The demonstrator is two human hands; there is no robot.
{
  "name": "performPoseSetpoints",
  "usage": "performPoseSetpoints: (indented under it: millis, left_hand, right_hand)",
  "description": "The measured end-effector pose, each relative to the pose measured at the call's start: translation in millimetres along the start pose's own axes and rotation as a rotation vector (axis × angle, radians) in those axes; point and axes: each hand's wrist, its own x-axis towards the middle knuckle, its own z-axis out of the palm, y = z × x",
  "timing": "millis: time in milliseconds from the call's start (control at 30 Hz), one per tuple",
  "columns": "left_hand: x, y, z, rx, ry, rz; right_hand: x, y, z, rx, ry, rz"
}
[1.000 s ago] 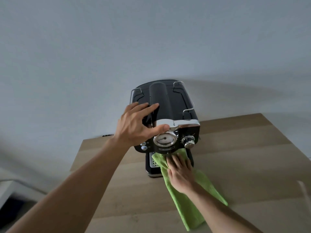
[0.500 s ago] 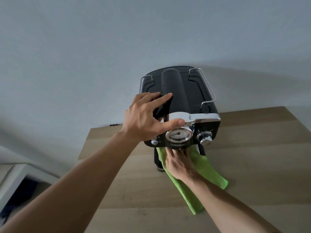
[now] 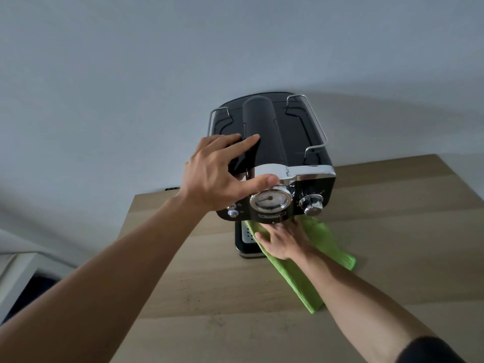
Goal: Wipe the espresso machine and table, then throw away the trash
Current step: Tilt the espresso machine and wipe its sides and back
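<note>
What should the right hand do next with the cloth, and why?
Probably slide the right hand and green cloth leftward across the drip tray. The cloth lies pressed over the tray's right part under the front panel, while the grille at left shows uncovered. The left hand rests on top of the espresso machine, bracing it against a sideways wipe.

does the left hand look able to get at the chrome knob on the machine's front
Probably yes: the left hand rests on the espresso machine's top, and the chrome knob past the gauge is uncovered; the right hand is lower, on the green cloth.
</note>
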Motion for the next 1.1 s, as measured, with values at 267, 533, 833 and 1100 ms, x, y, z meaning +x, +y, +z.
performPoseSetpoints:
  millis: [267,533,833,1100]
  left_hand:
    - [0,1,-2,0.01,-0.023,-0.001]
    - [-1,1,-1,0.005,0.004,-0.022]
    - [-1,3,-3,-0.013,-0.047,-0.032]
    - [0,0,-1,0.007,-0.018,-0.005]
  right_hand:
    - [-20,12,-2,-0.015,0.208,0.384]
    - [0,-43,8,-0.088,0.067,0.229]
    - [1,-43,31,-0.185,0.007,-0.369]
    - [-9,6,9,-0.113,0.016,-0.031]
